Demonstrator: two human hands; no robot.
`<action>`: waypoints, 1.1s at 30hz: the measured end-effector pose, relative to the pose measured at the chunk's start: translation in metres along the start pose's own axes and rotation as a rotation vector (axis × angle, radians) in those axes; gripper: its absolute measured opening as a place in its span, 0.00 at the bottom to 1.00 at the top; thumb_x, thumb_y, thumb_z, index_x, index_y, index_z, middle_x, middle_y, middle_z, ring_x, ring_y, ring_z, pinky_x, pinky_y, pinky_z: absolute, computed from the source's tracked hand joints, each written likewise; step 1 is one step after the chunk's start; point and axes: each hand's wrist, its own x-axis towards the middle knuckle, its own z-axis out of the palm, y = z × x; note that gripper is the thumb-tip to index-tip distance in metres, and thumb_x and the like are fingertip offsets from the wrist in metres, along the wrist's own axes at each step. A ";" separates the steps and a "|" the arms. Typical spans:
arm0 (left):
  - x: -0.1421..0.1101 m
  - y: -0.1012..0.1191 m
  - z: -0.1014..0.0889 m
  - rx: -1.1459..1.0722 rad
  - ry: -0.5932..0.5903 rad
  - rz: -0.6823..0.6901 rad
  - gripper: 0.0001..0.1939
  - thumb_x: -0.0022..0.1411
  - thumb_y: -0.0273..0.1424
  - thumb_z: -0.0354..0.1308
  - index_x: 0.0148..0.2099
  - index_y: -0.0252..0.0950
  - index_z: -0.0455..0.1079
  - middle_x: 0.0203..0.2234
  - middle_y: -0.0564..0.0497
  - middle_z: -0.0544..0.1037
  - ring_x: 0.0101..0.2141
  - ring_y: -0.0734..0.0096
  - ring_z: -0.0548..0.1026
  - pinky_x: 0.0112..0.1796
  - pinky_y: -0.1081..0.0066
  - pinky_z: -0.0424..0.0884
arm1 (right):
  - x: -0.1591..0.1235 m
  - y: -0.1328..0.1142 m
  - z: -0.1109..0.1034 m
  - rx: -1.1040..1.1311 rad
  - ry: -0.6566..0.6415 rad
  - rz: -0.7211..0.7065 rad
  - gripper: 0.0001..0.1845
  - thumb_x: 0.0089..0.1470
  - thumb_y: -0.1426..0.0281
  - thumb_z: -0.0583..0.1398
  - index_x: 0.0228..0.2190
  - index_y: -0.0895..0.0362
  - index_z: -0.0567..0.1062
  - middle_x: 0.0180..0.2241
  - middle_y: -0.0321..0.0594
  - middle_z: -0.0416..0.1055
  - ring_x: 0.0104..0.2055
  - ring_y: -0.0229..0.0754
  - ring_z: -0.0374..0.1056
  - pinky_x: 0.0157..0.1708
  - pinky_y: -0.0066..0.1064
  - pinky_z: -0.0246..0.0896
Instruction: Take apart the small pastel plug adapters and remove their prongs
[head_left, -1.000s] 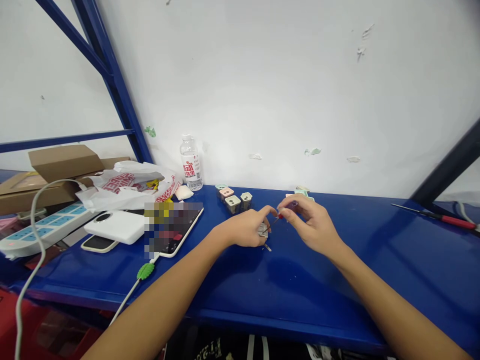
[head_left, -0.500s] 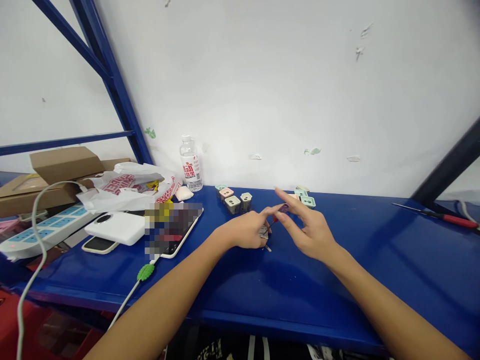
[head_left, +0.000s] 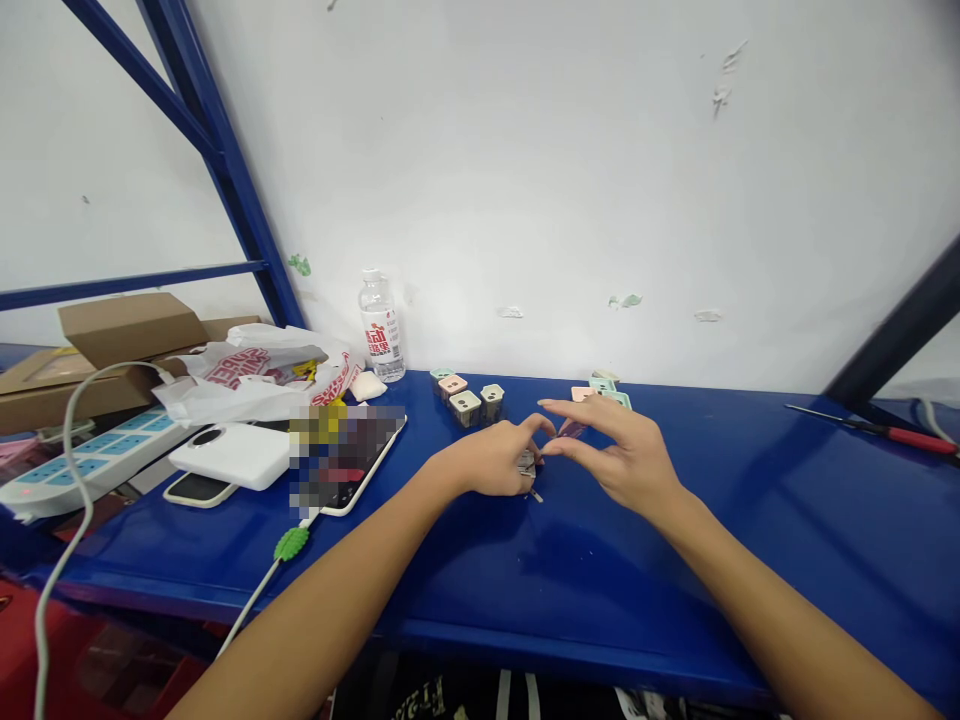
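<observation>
Two hands: the left curled over a metal part; the right pinching a purple screwdriver handle.

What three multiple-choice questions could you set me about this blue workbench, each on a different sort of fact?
1. Where does the water bottle stand?
A. At the back of the shelf, against the wall
B. On top of the power strip
C. In the person's hand

2. How many small square plastic blocks sit in the cluster beyond the left hand?
A. Two
B. Four
C. Seven

3. What state is the red-handled screwdriver at the far right in?
A. Gripped in a hand
B. Lying flat on the shelf
C. Standing upright in a cup

1: A, the water bottle stands upright by the wall.
2: B, four blocks show in the cluster.
3: B, it lies along the shelf, away from both hands.
</observation>
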 end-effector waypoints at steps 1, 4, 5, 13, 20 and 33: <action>0.000 0.000 0.000 -0.003 -0.001 -0.001 0.28 0.51 0.25 0.57 0.54 0.37 0.54 0.40 0.51 0.78 0.38 0.65 0.76 0.36 0.72 0.68 | 0.000 0.000 0.000 0.004 -0.019 -0.010 0.20 0.58 0.67 0.60 0.53 0.48 0.71 0.36 0.38 0.75 0.37 0.41 0.70 0.41 0.34 0.65; 0.000 -0.001 0.000 -0.026 -0.007 0.002 0.30 0.51 0.25 0.57 0.55 0.38 0.52 0.40 0.51 0.78 0.37 0.66 0.77 0.36 0.73 0.68 | -0.002 -0.002 -0.001 0.030 -0.100 0.026 0.26 0.64 0.71 0.50 0.62 0.48 0.56 0.50 0.41 0.71 0.51 0.44 0.66 0.49 0.38 0.62; 0.000 0.000 0.000 -0.030 -0.006 0.006 0.30 0.51 0.25 0.57 0.55 0.37 0.52 0.40 0.51 0.78 0.37 0.67 0.77 0.36 0.73 0.68 | -0.002 -0.002 -0.001 0.038 -0.101 0.043 0.28 0.64 0.71 0.50 0.63 0.47 0.53 0.51 0.41 0.71 0.51 0.43 0.66 0.49 0.38 0.62; 0.000 0.001 -0.002 -0.016 -0.002 0.001 0.29 0.50 0.23 0.56 0.55 0.36 0.53 0.37 0.50 0.78 0.37 0.65 0.77 0.37 0.72 0.69 | 0.000 -0.001 0.002 0.008 -0.069 -0.020 0.24 0.62 0.66 0.55 0.59 0.46 0.62 0.41 0.40 0.72 0.42 0.43 0.68 0.43 0.36 0.64; 0.000 0.002 -0.003 -0.009 -0.010 -0.016 0.26 0.49 0.24 0.57 0.52 0.36 0.56 0.39 0.49 0.77 0.39 0.64 0.77 0.38 0.72 0.69 | -0.002 -0.001 0.003 -0.014 -0.045 -0.033 0.22 0.60 0.72 0.56 0.55 0.45 0.67 0.32 0.35 0.75 0.32 0.39 0.68 0.40 0.34 0.63; 0.000 0.001 -0.002 0.040 -0.005 -0.041 0.26 0.49 0.27 0.58 0.52 0.35 0.57 0.39 0.48 0.77 0.40 0.62 0.76 0.39 0.71 0.69 | -0.002 -0.005 0.003 -0.061 -0.059 -0.082 0.20 0.60 0.74 0.55 0.53 0.49 0.69 0.35 0.37 0.76 0.34 0.41 0.69 0.39 0.36 0.64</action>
